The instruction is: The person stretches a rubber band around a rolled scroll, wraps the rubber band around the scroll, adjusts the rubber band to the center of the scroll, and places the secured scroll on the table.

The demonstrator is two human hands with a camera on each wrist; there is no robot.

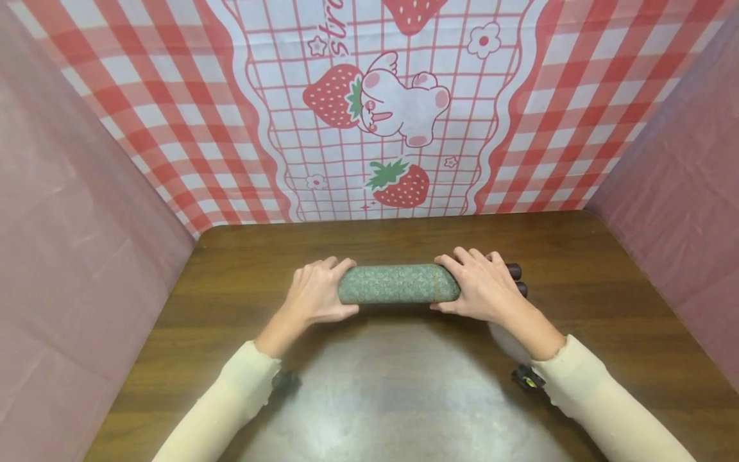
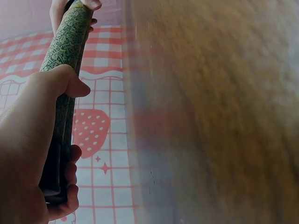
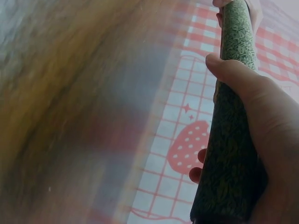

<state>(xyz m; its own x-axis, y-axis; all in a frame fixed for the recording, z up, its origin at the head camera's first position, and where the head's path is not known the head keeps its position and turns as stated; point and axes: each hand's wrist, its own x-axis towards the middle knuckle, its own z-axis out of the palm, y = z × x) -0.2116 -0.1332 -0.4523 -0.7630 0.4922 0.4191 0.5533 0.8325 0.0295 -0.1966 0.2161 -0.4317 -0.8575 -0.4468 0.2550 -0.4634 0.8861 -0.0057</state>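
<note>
A long green patterned roll (image 1: 392,284) with a thin yellowish line near its right end lies crosswise between the two hands, over the brown table (image 1: 242,250). At its left end the left hand (image 1: 316,292) grips it, thumb on the near side and fingers on the far side. Opposite, the right hand (image 1: 479,285) grips the right end the same way. Two dark cylindrical ends (image 1: 521,289) stick out past the right hand. In the left wrist view a black end (image 2: 57,182) of the roll shows inside the left hand's curled fingers.
A red-and-white cloth (image 1: 398,128) with strawberries hangs behind the table's far edge. Pink sheets (image 1: 670,173) close off both sides. A small dark device (image 1: 526,378) sits by the right sleeve, another (image 1: 283,383) by the left sleeve.
</note>
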